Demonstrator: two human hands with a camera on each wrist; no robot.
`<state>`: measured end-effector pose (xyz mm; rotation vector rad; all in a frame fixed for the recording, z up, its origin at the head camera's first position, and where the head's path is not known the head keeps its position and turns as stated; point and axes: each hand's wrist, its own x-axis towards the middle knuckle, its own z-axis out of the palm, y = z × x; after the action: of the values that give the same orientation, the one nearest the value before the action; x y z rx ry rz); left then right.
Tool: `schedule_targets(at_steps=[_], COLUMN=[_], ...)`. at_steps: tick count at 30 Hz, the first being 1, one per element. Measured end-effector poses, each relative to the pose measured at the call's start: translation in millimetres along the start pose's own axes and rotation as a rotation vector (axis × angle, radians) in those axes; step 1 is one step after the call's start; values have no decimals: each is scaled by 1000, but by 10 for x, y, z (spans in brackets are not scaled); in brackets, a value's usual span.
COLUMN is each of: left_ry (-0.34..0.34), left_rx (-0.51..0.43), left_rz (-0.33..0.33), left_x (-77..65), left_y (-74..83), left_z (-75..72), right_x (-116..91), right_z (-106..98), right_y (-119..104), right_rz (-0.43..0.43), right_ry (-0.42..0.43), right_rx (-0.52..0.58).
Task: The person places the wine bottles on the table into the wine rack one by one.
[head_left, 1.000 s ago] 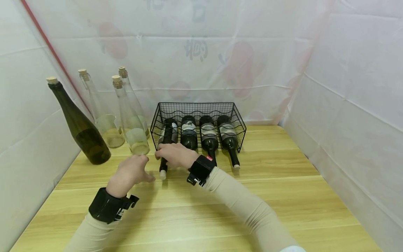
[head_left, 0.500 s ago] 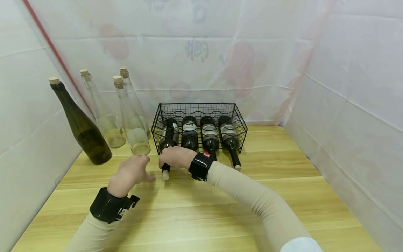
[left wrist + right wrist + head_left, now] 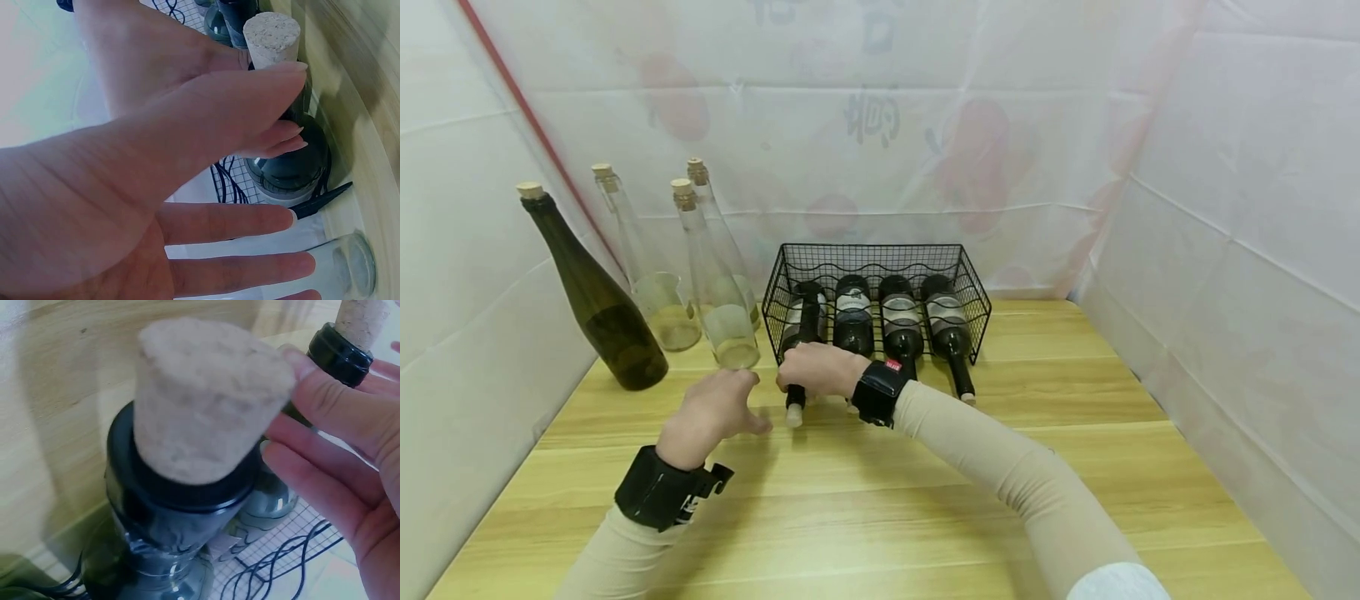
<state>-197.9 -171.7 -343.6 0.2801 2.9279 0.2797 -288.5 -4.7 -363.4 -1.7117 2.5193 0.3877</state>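
Note:
My right hand grips the neck of the leftmost dark wine bottle, which lies in a black wire rack with its corked end pointing toward me. In the right wrist view, the thumb and fingers curl about that neck below its cork. My left hand hovers just left of the cork with thumb and fingers spread, holding nothing. The left wrist view shows its fingers straight and its thumb crossing in front of the cork.
Three more dark wine bottles, such as the rightmost, lie side by side in the rack. To the left stand a green corked bottle and three clear corked ones, the nearest close to the rack. White sheeting encloses the wooden table.
The right hand has shifted slightly right with the leftmost bottle's neck, whose cork end moved a little right. The left hand holds nearly the same place.

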Motion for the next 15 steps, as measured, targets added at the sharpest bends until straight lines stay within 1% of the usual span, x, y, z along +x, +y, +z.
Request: schedule_targets(at_steps=[6,10,12,15], left_ry=[2,7,8,9], left_rx=[-3,-5,-5,-5], left_rz=[7,8,9,13], left_x=[-4,-8,-12,-12], left_y=[16,19,19,22], left_z=[-8,-7,-3,1], right_x=[-23,-38,-38,-31], right_z=[-37,-59,-51,-22], right_y=[-117,-151,-145,-121], right_rz=[42,51,40,16], right_ry=[-42,-69,-65,-37], right_rx=[-43,-41,-38,-38])
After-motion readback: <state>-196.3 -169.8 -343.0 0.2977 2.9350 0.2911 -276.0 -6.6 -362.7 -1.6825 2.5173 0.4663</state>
